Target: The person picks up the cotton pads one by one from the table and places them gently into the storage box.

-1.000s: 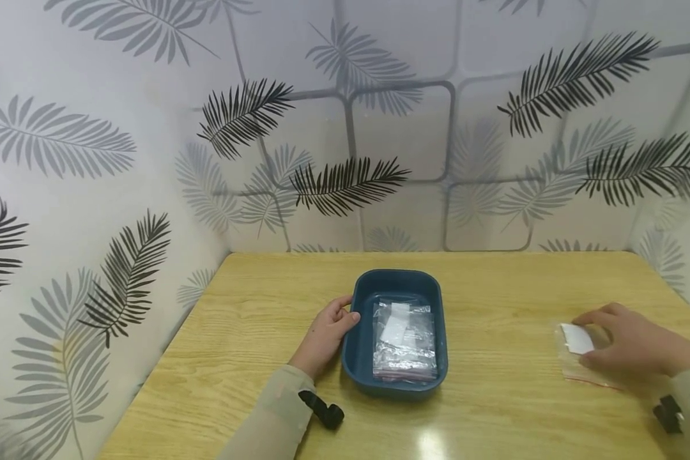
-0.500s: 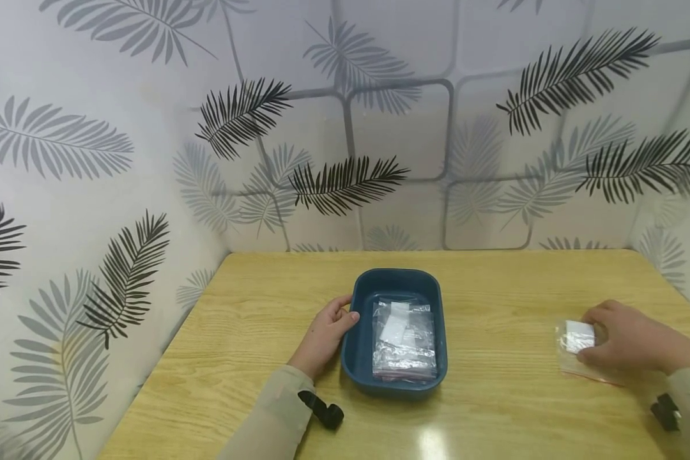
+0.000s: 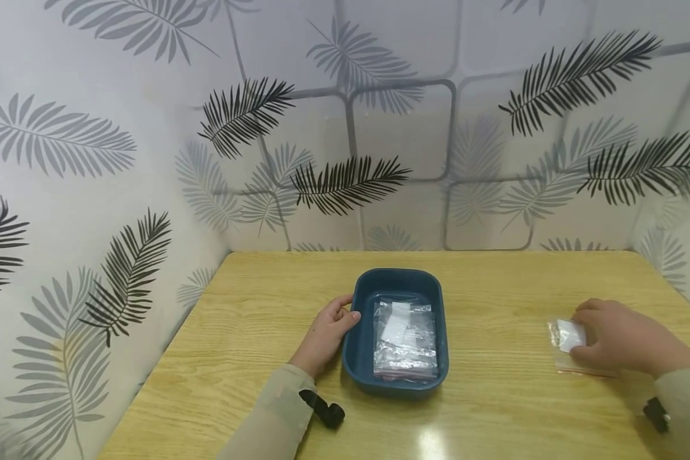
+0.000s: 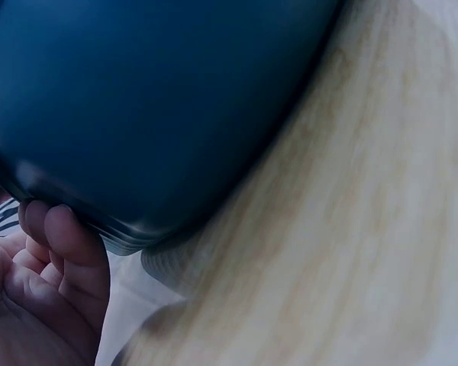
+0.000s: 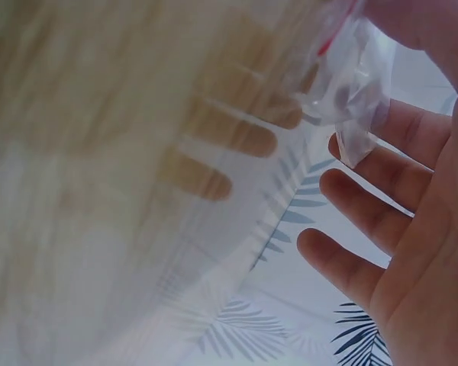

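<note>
A dark blue plastic bin (image 3: 349,367) stands on the table, its long side running away from me. My left hand (image 3: 324,329) holds the bin's left side, thumb at the rim and fingers against the outer wall. In the left wrist view those fingers (image 4: 80,236) are bent and touch the wall. Several clear zip bags (image 3: 405,345) lie stacked in the bin, a white piece showing on top. On the right, my right hand (image 3: 627,335) pinches a small clear zip bag (image 3: 569,335) with a white piece in it. The right wrist view shows this bag crumpled between thumb and index finger, the other fingers spread.
The light wooden table (image 3: 500,306) stretches between the bin and my right hand. Behind it rises a wall (image 3: 402,134) with a leaf pattern. A black strap (image 3: 322,409) sits on my left sleeve.
My right hand has shifted slightly left and away from me, and the pinched zip bag has moved with it. The left hand and the bin have stayed in place.
</note>
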Available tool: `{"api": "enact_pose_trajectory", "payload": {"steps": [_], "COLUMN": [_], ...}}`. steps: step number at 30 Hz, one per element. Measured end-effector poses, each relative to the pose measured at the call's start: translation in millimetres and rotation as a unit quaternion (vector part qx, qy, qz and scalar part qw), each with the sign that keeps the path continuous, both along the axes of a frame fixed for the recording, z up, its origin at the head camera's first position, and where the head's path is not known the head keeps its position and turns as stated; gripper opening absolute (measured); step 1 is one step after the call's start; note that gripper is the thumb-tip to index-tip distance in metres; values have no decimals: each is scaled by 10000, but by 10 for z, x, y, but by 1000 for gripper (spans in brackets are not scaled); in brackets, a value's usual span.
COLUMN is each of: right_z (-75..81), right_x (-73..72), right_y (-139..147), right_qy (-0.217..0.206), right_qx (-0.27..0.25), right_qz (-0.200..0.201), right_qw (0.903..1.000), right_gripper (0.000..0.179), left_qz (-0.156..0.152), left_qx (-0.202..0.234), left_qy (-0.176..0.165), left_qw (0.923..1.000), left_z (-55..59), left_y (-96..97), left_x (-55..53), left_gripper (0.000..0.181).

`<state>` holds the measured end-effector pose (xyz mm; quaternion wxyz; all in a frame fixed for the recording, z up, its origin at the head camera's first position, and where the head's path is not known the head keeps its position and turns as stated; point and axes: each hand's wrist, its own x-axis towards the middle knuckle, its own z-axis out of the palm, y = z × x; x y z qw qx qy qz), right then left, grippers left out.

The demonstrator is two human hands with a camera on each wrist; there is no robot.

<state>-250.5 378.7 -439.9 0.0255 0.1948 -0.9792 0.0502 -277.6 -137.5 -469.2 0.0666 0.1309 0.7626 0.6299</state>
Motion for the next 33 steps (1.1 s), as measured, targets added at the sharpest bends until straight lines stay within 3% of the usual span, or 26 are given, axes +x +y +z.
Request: {"api": "enact_pose_trajectory", "payload": {"steps": [13,24,33], "right_z": [-42,24,142], "right_x": [47,17,15], "right_y": [-30,-92,-184], "right_qy": [-229,264,470], "right_qx": [-225,127,63], "right_qz": [26,118,315], "right_qw": [9995,9995,9984], "right_gripper": [74,54,35], "left_qz": [7,1,38], "left_qx": [8,-28,-126], "left_qy": [-10,-7,-43], "left_qw": [10000,10000,9999], "left_z": [-21,23,9], "left_y": [6,12,5], "left_x": [-2,16,12], "left_gripper": [53,53,53]}}
